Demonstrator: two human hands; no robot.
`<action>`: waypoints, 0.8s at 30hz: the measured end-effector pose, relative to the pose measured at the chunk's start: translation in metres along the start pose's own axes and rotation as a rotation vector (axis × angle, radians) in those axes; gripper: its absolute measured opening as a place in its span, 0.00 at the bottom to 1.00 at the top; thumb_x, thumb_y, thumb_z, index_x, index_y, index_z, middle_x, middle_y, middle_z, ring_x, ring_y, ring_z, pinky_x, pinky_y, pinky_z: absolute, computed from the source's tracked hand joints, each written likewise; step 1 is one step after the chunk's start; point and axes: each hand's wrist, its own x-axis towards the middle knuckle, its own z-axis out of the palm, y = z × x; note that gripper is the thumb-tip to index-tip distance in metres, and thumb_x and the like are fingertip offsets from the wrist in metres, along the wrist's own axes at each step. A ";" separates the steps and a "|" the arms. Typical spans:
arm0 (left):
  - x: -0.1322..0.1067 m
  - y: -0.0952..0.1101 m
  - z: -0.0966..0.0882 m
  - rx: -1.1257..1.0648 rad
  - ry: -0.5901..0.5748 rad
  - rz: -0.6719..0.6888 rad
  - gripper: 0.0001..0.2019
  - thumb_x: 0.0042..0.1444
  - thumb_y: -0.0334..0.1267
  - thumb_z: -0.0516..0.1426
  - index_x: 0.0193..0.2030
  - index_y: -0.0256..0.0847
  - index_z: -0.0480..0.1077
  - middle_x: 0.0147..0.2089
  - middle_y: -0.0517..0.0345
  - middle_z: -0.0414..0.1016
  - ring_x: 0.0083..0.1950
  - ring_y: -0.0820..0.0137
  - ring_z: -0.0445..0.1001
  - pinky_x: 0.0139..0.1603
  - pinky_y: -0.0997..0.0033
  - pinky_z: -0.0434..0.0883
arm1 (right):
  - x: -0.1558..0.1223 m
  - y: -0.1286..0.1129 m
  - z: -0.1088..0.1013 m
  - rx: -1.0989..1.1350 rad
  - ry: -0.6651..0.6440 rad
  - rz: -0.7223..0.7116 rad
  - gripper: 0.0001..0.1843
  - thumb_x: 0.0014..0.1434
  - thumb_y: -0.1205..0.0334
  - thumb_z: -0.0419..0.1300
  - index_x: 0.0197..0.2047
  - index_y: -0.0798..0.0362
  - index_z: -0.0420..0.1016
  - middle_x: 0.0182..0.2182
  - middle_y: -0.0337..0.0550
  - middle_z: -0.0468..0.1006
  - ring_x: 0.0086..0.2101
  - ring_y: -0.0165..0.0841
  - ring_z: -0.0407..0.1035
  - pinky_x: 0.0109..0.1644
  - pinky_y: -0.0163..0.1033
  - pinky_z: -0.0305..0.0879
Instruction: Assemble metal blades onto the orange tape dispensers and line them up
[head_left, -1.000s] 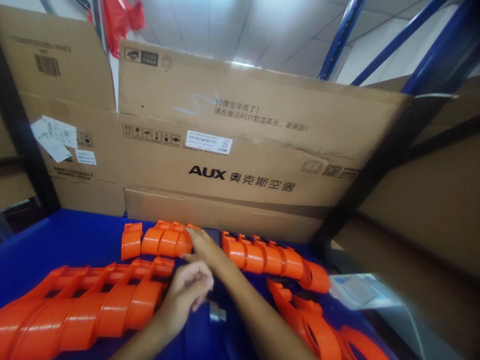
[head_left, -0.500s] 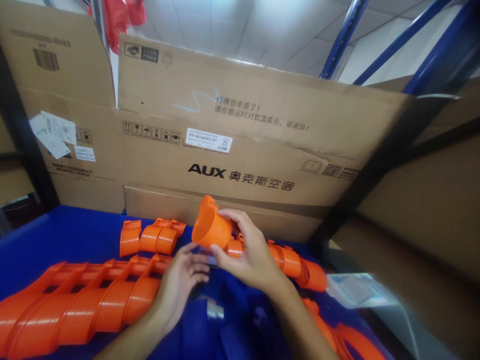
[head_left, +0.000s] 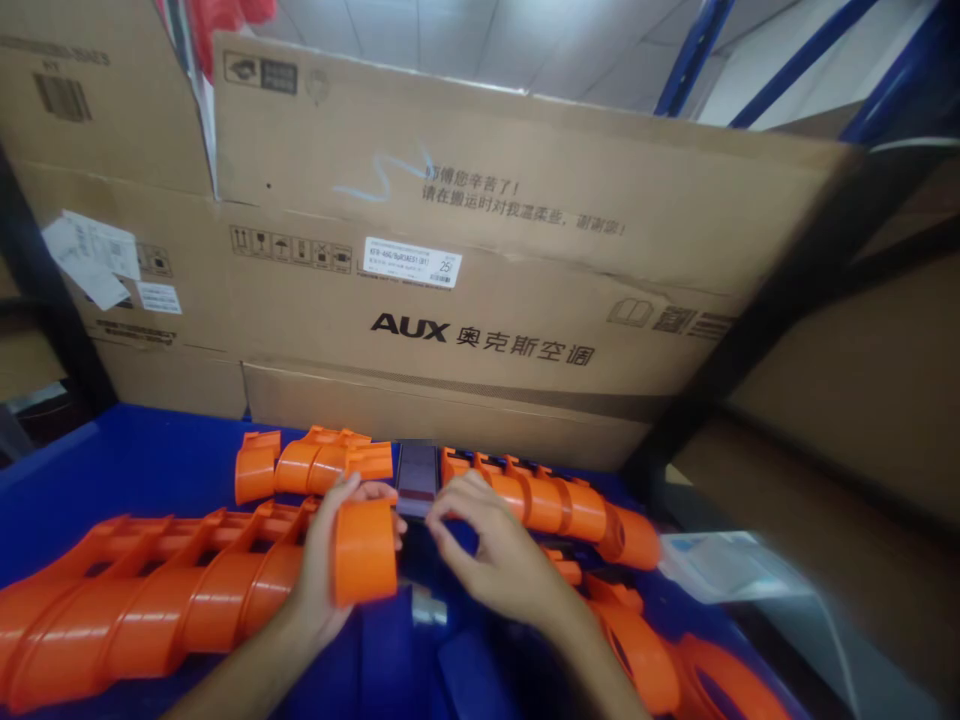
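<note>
My left hand is wrapped round the back of an orange plastic cup-shaped part, its rounded wall facing me. To the right, my right hand hovers apart from that part. Its thumb and forefinger curl together in a pinch, and whatever may be between the tips is too small to make out. Just beyond the hands a dark, flat, box-like object stands against the cardboard. Rows of similar orange parts lie on both sides: a long nested row on the left and another row on the right.
A blue surface lies under everything. Behind it rises a printed cardboard sheet. A dark upright post slants at the right, near a clear plastic package. More orange parts lie at the lower right.
The orange cup-shaped part has passed from my right hand to my left and come lower and nearer. My right hand has let go of it, uncovering the dark box-like object.
</note>
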 end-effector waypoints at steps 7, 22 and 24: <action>-0.001 -0.001 -0.004 0.030 -0.073 -0.048 0.17 0.60 0.49 0.56 0.35 0.36 0.75 0.28 0.48 0.80 0.26 0.66 0.78 0.27 0.73 0.72 | -0.015 0.015 0.015 -0.127 -0.360 0.061 0.04 0.56 0.68 0.63 0.36 0.51 0.78 0.40 0.44 0.69 0.44 0.40 0.64 0.51 0.45 0.60; 0.003 -0.005 -0.008 0.090 -0.100 -0.060 0.18 0.60 0.51 0.56 0.34 0.36 0.75 0.28 0.48 0.79 0.28 0.66 0.77 0.28 0.73 0.73 | -0.020 0.010 0.028 -0.221 -0.348 0.078 0.02 0.57 0.66 0.61 0.32 0.53 0.75 0.39 0.46 0.71 0.43 0.41 0.63 0.49 0.46 0.61; 0.003 -0.005 -0.007 0.096 -0.102 -0.028 0.18 0.60 0.50 0.56 0.33 0.35 0.75 0.28 0.49 0.78 0.28 0.66 0.77 0.30 0.71 0.74 | -0.018 0.014 0.028 -0.238 -0.322 0.048 0.05 0.59 0.68 0.59 0.32 0.54 0.76 0.39 0.47 0.72 0.44 0.40 0.64 0.50 0.45 0.61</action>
